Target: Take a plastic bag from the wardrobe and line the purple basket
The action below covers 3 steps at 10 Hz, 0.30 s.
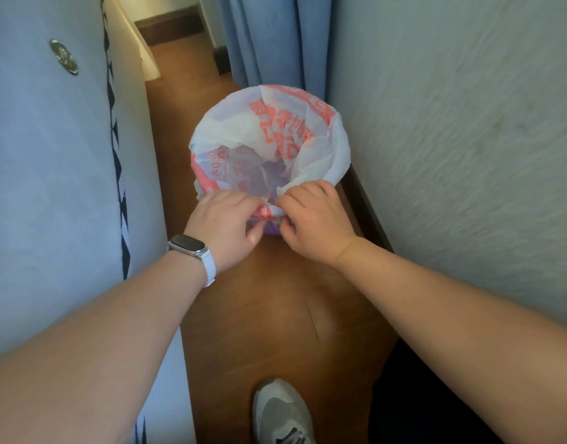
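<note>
The white, red-printed plastic bag (243, 133) lies open inside the purple basket (271, 228), folded over its rim. The basket stands upright on the floor (275, 299).

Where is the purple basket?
In the head view the purple basket stands mid-frame on the wooden floor, beside the wall on the right, nearly covered by the plastic bag.

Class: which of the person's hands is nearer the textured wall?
Right. The right hand pinches the bag rim on the wall side; the left hand pinches it just beyond, farther from the wall.
</note>
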### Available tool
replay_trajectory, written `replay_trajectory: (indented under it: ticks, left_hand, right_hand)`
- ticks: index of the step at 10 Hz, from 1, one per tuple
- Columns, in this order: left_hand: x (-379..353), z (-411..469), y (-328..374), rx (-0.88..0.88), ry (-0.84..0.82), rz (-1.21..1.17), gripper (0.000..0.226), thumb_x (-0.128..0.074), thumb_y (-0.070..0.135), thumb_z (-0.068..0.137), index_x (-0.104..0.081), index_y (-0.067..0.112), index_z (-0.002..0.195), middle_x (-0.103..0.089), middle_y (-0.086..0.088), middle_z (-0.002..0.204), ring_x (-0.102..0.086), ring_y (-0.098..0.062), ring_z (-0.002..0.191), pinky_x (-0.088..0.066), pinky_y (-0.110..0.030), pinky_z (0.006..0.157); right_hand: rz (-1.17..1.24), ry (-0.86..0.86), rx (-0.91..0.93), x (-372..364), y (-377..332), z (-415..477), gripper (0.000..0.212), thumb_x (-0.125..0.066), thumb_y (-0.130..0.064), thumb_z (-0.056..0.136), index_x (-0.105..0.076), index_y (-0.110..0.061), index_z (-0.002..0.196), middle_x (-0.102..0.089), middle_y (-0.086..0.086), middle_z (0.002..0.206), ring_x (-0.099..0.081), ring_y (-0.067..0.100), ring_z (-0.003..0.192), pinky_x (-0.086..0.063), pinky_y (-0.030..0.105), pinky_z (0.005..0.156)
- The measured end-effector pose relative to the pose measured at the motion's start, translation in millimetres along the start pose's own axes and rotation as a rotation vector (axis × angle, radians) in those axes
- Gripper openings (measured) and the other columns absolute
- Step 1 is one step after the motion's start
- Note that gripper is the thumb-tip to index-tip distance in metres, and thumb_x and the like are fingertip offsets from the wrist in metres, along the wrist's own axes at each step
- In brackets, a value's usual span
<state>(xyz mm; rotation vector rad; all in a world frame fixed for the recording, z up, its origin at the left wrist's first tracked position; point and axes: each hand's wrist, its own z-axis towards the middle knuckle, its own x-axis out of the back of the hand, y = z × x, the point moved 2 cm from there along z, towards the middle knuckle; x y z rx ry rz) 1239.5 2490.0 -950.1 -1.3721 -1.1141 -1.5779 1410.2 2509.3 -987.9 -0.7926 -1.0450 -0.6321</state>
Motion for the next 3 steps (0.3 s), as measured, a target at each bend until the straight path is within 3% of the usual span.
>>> replay_trajectory:
  ticks: [2,3]
  left_hand:
    - [35.4,-8.8,13.1,0.113,-0.007,-0.061,0.027,-0.054,0.03,0.087,-0.066,0.018,0.108,-0.068,-0.002,0.103,-0.061,-0.027,0.1,-0.045,-0.039,0.088]
    - [69.9,-16.3,22.8,0.167,-0.028,-0.067,0.031,-0.054,0.032,0.088,-0.062,0.02,0.116,-0.065,-0.002,0.116,-0.059,-0.027,0.108,-0.045,-0.041,0.094]
  right_hand:
    - [0.062,-0.089,-0.118,35.9,-16.0,4.1,0.028,-0.062,-0.036,0.082,-0.068,-0.015,0.1,-0.067,0.0,0.097,-0.059,0.023,0.096,-0.039,0.036,0.094]
    - [0.086,-0.087,-0.144,77.9,-28.7,12.3,0.032,-0.06,-0.036,0.083,-0.068,-0.014,0.104,-0.068,0.003,0.096,-0.061,0.027,0.094,-0.041,0.039,0.091]
